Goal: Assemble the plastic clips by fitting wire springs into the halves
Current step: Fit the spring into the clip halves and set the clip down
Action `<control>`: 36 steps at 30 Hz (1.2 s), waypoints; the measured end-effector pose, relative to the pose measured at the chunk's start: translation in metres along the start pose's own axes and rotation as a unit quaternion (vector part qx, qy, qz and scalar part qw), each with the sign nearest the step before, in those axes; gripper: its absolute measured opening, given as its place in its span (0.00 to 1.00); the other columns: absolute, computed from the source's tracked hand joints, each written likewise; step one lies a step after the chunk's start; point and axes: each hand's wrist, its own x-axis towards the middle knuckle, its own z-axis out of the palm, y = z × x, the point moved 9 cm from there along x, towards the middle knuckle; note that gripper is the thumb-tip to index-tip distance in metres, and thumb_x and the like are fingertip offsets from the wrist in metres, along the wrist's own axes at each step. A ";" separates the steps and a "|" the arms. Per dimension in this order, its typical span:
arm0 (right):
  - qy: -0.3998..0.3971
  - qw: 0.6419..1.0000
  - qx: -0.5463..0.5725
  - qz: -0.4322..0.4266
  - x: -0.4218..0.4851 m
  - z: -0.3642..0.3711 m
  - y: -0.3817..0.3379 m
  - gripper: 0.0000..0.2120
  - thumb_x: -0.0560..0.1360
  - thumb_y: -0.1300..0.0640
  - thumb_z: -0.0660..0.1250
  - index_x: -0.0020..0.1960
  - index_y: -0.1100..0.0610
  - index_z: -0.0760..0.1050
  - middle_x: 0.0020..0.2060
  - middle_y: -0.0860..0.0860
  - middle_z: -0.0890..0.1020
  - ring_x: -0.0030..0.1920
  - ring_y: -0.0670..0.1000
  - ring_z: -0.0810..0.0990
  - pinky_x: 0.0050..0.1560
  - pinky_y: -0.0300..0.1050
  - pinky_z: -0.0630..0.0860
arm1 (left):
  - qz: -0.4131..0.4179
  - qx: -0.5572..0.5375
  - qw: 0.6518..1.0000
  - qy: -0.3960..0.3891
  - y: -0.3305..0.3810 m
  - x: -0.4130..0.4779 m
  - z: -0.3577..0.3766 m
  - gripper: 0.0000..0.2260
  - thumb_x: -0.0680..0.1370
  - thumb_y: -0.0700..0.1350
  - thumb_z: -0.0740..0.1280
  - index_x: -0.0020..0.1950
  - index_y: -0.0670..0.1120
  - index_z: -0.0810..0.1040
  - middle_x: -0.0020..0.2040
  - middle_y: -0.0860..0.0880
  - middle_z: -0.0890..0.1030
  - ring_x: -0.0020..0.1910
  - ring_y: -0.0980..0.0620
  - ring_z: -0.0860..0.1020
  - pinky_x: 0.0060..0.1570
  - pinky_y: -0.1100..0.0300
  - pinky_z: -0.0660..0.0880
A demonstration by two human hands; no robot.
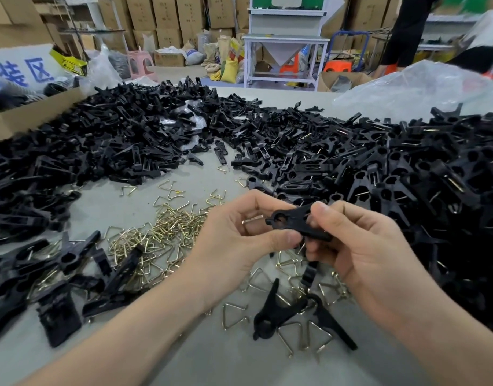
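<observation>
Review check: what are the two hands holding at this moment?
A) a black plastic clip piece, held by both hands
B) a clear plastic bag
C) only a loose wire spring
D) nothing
A: the left hand and right hand both pinch the black clip piece above the wire springs.

I count two hands: left hand and right hand, gripping one held clip between them. Black clip pieces: heaped, too many to count. Wire springs: one heap plus scattered singles, too many to count. Cardboard box: one. Clear plastic bag: one. Pink stool: one. Orange stools: two
</observation>
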 end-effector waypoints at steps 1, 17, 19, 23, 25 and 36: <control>-0.019 0.999 0.032 0.029 0.001 0.001 0.005 0.10 0.64 0.52 0.71 0.29 0.58 0.77 0.30 0.55 0.79 0.28 0.48 0.76 0.31 0.38 0.76 | 0.000 -0.006 1.000 -0.006 0.000 0.000 0.001 0.10 0.64 0.36 0.74 0.42 0.47 0.83 0.47 0.45 0.85 0.44 0.48 0.84 0.46 0.61 0.80; -0.194 0.955 0.184 0.131 -0.013 0.037 0.014 0.28 0.58 0.43 0.80 0.50 0.61 0.83 0.51 0.59 0.83 0.52 0.53 0.83 0.47 0.43 0.80 | 0.130 0.199 0.971 0.010 0.025 -0.005 0.006 0.13 0.63 0.45 0.77 0.47 0.54 0.84 0.54 0.55 0.80 0.53 0.59 0.77 0.50 0.67 0.71; -0.178 0.968 0.144 0.105 -0.010 0.035 0.013 0.26 0.58 0.42 0.79 0.48 0.60 0.84 0.48 0.57 0.84 0.50 0.51 0.83 0.47 0.41 0.80 | 0.179 0.274 0.945 0.024 0.033 -0.008 0.006 0.12 0.65 0.47 0.76 0.48 0.52 0.84 0.52 0.56 0.80 0.54 0.56 0.77 0.53 0.69 0.70; -0.125 0.988 0.074 0.059 -0.005 0.031 0.011 0.25 0.60 0.42 0.76 0.46 0.62 0.84 0.43 0.59 0.83 0.44 0.51 0.80 0.45 0.40 0.80 | 0.229 0.335 0.913 0.039 0.039 -0.012 0.008 0.13 0.66 0.49 0.75 0.50 0.53 0.82 0.48 0.56 0.80 0.50 0.53 0.78 0.52 0.60 0.73; -0.105 0.991 0.061 0.050 -0.005 0.030 0.010 0.22 0.62 0.46 0.71 0.45 0.64 0.82 0.42 0.60 0.82 0.44 0.52 0.80 0.45 0.42 0.79 | 0.233 0.335 0.912 0.036 0.039 -0.013 0.009 0.15 0.66 0.49 0.75 0.52 0.55 0.80 0.48 0.56 0.79 0.49 0.54 0.77 0.51 0.60 0.73; -0.096 0.994 0.034 0.025 -0.005 0.028 0.008 0.16 0.60 0.51 0.72 0.42 0.60 0.84 0.38 0.58 0.83 0.41 0.50 0.82 0.43 0.40 0.80 | 0.261 0.356 0.897 0.018 0.037 -0.015 0.012 0.17 0.67 0.48 0.76 0.55 0.52 0.80 0.49 0.53 0.79 0.50 0.52 0.78 0.52 0.57 0.75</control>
